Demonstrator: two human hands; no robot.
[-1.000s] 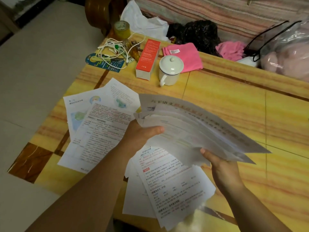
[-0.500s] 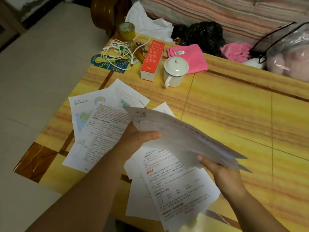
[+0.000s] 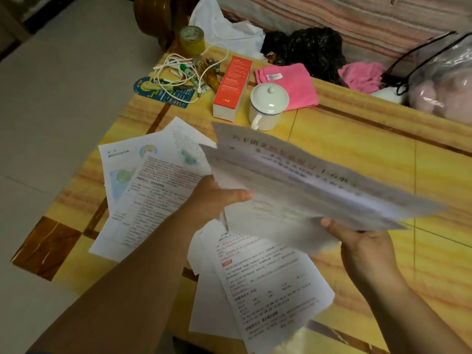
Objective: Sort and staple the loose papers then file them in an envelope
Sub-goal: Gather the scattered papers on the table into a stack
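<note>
White printed sheets [image 3: 306, 185], their text too blurred to read, are fanned above the table's [image 3: 357, 154] middle; the left hand [image 3: 214, 200] pinches one end, the right hand [image 3: 362, 246] grips the near edge.

Two bare forearms — no sleeves, jewellery seen.
</note>
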